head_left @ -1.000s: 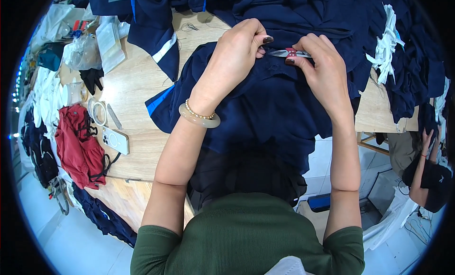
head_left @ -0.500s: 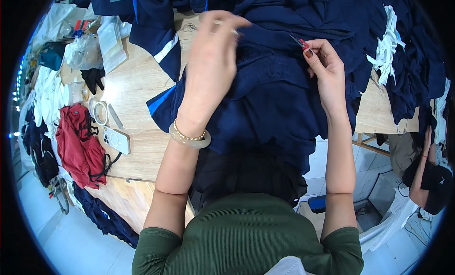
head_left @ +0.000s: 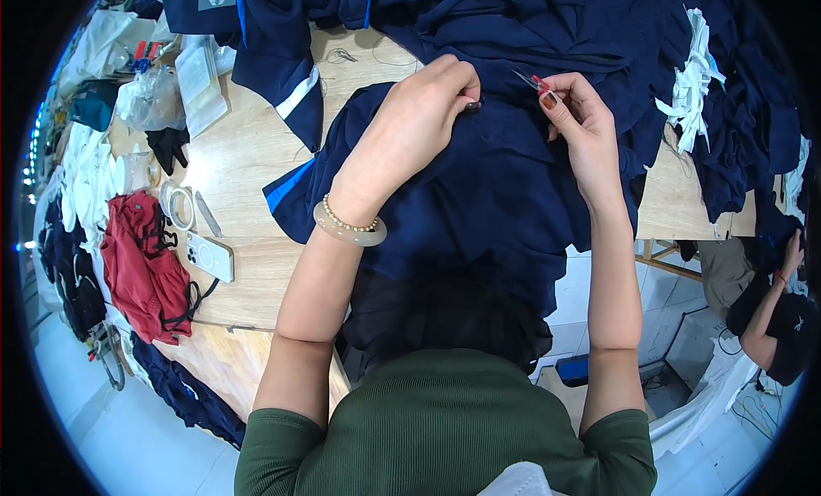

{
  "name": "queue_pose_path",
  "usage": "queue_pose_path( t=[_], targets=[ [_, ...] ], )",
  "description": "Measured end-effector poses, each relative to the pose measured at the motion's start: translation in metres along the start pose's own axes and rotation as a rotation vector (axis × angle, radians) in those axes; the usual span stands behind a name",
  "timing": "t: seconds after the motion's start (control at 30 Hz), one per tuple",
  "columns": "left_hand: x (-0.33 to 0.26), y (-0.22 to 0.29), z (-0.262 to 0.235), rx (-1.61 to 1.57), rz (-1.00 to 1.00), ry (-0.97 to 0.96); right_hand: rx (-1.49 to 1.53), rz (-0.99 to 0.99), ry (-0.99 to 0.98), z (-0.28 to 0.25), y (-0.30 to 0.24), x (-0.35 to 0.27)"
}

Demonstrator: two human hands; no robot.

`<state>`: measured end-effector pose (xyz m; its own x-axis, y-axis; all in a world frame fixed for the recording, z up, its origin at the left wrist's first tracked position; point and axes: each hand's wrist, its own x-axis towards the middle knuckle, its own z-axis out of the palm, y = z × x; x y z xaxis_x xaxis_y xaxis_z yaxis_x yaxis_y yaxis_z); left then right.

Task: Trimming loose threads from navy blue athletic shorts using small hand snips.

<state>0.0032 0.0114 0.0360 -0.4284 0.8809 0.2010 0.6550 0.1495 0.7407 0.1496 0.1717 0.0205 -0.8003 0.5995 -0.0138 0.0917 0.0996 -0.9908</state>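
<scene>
A navy garment (head_left: 487, 188) lies bunched on the table edge and over my lap. My left hand (head_left: 419, 120), with a bangle and a beaded bracelet at its wrist, is closed in a pinch over the upper part of this cloth. Whatever is between those fingertips, thread or fabric, is too small to make out. My right hand (head_left: 586, 124) is closed round small red-handled thread snips (head_left: 534, 80). Their pointed metal tips face up and left, a little right of my left fingers and over the navy cloth.
More navy garments (head_left: 547, 21) pile up at the far side. White cloth strips (head_left: 691, 85) lie at the right. On the left are a phone (head_left: 209, 256), a tape roll (head_left: 180, 207), a red garment (head_left: 145, 269) and plastic bags (head_left: 154, 98). Another person (head_left: 774, 325) is at the right.
My left hand has come down and right from above the cloth, its loose fingers closing into a pinch. My right hand with the snips has shifted slightly left.
</scene>
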Motion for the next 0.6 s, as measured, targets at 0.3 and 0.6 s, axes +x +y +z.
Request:
queue_pose_path(
  t=[0.3, 0.6],
  targets=[
    [-0.004, 0.003, -0.007, 0.157, 0.08, -0.026, -0.229, -0.127, -0.024, -0.006, -0.008, 0.0],
    [-0.002, 0.008, -0.004, 0.082, -0.02, -0.044, -0.537, -0.242, -0.09, -0.008, -0.027, -0.005]
  ],
)
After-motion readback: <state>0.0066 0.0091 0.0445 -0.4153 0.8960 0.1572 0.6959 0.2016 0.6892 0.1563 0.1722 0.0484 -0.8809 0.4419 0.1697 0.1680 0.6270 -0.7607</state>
